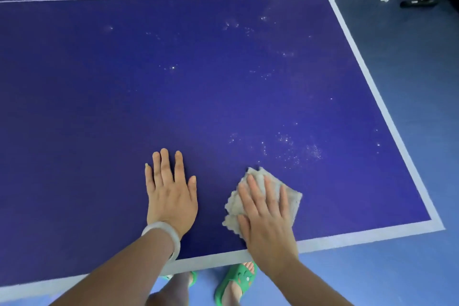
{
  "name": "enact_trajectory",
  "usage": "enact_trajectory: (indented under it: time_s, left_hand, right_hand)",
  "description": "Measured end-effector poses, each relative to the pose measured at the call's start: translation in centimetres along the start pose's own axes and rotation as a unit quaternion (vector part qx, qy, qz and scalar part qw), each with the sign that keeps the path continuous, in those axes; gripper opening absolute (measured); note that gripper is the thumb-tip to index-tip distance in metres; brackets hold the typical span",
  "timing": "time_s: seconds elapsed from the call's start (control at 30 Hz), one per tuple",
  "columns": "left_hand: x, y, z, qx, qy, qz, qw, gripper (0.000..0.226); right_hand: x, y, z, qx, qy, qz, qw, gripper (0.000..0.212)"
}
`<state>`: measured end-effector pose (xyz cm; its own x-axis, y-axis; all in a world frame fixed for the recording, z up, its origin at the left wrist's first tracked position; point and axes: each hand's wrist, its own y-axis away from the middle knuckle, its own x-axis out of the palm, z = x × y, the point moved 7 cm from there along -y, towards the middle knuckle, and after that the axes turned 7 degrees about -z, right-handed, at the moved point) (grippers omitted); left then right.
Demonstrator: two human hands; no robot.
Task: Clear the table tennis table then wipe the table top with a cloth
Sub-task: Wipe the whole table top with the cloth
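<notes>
Head view: your right hand (267, 216) flat on beige cloth (294, 202), fingers (269, 191) straight, pressing it to worktop (173, 94) near front right corner. Your left hand (171, 196) flat on worktop just beside cloth, fingers spread, holding nothing. White specks (288, 141) dot surface beyond cloth, toward right edge.

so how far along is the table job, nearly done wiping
Clearing looks done: only the hands and the cloth are on the visible table top. Wiping is under way: the right hand presses the cloth flat near the near edge while the left hand rests flat beside it. Left to do: white specks just beyond the cloth and more smudges farther up.
</notes>
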<state>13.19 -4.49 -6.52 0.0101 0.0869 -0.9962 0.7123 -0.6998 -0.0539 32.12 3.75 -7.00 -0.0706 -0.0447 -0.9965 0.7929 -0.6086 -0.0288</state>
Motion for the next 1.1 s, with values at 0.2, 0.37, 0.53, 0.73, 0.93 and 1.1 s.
enact_trajectory:
  time_s: [0.2, 0.37, 0.53, 0.73, 0.93, 1.1]
  left_hand:
    - [0.2, -0.1, 0.1, -0.005, -0.005, -0.008, 1.0, 0.066]
    - [0.4, 0.0, 0.3, -0.008, -0.002, 0.0, 1.0, 0.066]
    - [0.4, 0.0, 0.3, -0.008, 0.0, 0.002, 1.0, 0.066]
    - [0.2, 0.0, 0.3, -0.007, 0.004, -0.001, 1.0, 0.065]
    - [0.4, 0.1, 0.3, -0.008, 0.007, 0.004, 1.0, 0.066]
    - [0.2, 0.0, 0.2, -0.008, 0.006, 0.0, 1.0, 0.066]
  right_hand:
    - [0.5, -9.9, 1.4, -0.137, 0.047, 0.012, 0.989, 0.057]
    - [-0.4, -10.2, -9.7, 0.202, 0.018, -0.005, 0.979, 0.056]
    - [-0.5, -9.5, -1.5, 0.139, 0.04, -0.02, 0.989, 0.063]
    - [0.6, -15.4, 0.5, -0.05, 0.049, 0.016, 0.997, 0.06]
    - [-0.9, -12.6, -16.4, 0.329, -0.007, -0.019, 0.944, 0.057]
    - [-0.4, -13.6, -9.5, 0.36, -0.011, -0.022, 0.933, 0.058]
